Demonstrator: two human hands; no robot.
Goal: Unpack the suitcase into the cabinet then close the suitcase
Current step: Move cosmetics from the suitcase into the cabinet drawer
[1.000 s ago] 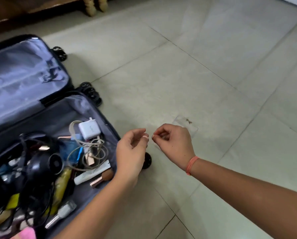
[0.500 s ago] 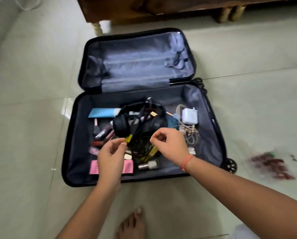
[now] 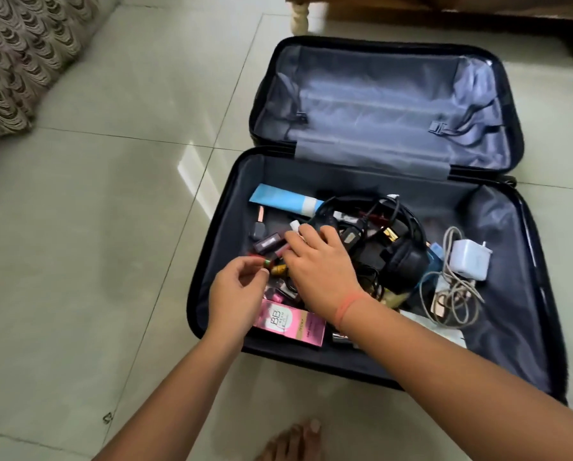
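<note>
Head camera is looking down on the black hard-shell suitcase with grey fabric lining [image 3: 511, 311], lying open at centre right and holding many items. Unpacking is only beginning, I judge. The right hand [image 3: 321, 271] is resting with relaxed, spread fingers on the small dark cosmetic tubes [image 3: 268, 242] at frame centre. The left hand [image 3: 238, 294] is hovering beside it with curled fingers; whether it is pinching something, I cannot tell. Next move is calling for a firm grip on one tube, clear of the tangled black headphones [image 3: 401, 261].

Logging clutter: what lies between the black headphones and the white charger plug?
Head view: a small blue item and a loop of pale cable lie between the black headphones and white charger plug.
</note>
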